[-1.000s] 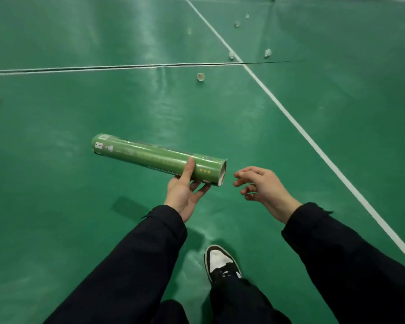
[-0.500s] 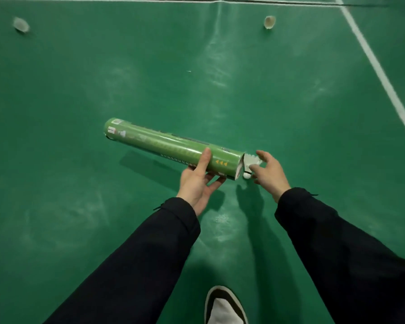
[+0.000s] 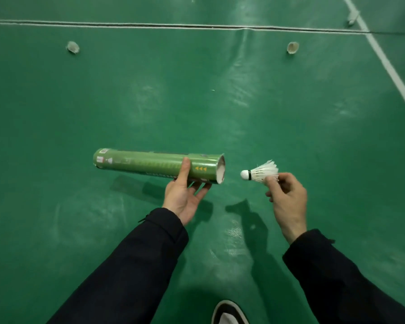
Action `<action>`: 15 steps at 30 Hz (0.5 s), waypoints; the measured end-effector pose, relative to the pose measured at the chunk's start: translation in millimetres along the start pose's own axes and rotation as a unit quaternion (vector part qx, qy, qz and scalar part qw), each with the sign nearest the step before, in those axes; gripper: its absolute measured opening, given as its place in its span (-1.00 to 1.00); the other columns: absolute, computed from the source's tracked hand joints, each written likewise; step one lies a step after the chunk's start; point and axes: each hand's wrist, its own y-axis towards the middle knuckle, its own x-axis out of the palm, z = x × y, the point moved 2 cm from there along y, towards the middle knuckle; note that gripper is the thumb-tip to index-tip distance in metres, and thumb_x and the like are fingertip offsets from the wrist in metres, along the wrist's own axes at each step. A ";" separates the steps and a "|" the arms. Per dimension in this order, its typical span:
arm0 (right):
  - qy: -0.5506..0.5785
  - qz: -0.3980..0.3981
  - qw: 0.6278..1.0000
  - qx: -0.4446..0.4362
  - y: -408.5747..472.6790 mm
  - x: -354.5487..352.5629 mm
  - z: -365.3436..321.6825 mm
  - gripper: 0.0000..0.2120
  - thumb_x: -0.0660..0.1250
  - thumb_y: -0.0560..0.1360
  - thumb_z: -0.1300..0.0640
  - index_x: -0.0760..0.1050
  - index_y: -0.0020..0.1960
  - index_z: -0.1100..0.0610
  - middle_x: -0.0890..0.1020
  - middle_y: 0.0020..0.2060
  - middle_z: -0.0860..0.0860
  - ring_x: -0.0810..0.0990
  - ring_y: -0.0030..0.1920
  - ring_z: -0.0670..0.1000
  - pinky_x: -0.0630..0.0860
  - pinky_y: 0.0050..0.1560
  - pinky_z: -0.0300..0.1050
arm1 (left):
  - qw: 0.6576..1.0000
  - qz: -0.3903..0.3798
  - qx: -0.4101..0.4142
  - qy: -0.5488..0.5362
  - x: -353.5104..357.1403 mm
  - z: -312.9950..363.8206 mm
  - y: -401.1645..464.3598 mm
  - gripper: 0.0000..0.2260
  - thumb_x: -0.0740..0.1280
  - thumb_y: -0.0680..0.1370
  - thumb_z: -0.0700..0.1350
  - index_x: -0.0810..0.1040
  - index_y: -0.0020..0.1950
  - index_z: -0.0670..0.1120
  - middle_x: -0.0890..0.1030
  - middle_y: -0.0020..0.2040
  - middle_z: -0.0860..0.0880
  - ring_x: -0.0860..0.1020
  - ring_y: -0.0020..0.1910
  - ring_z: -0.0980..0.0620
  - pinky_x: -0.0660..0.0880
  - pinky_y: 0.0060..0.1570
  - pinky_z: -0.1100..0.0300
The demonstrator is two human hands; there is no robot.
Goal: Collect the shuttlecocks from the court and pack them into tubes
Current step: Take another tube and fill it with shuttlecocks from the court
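Left hand (image 3: 184,197) wrapped under green tube (image 3: 157,165), thumb over top, tube level in the air, open mouth pointing 3 o'clock. Right hand (image 3: 287,198) pinching held shuttlecock (image 3: 261,173) by the feathers, cork aimed at 9 o'clock toward the tube mouth, just beside it, not touching. Gap between cork and mouth unobstructed. On green court floor (image 3: 197,101): loose shuttlecock (image 3: 72,47) at 11 o'clock, another shuttlecock (image 3: 292,47) at 1 o'clock, third one (image 3: 352,18) on white line (image 3: 393,73) at 2 o'clock. Shoe (image 3: 228,314) at 6 o'clock. Dark sleeves (image 3: 131,265) on both arms.
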 end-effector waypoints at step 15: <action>-0.115 -0.490 0.864 0.011 -62.1 101.5 -125.7 -0.54 0.26 0.49 0.31 0.43 0.32 -0.02 0.62 0.16 0.16 0.66 -0.29 0.05 0.64 -0.34 0.00 | 0.997 -0.052 0.061 0.003 -39.0 38.6 -35.1 -0.39 0.44 0.48 0.11 0.52 0.40 -0.26 0.71 0.16 -0.18 0.69 0.08 -0.09 0.66 -0.06 0.01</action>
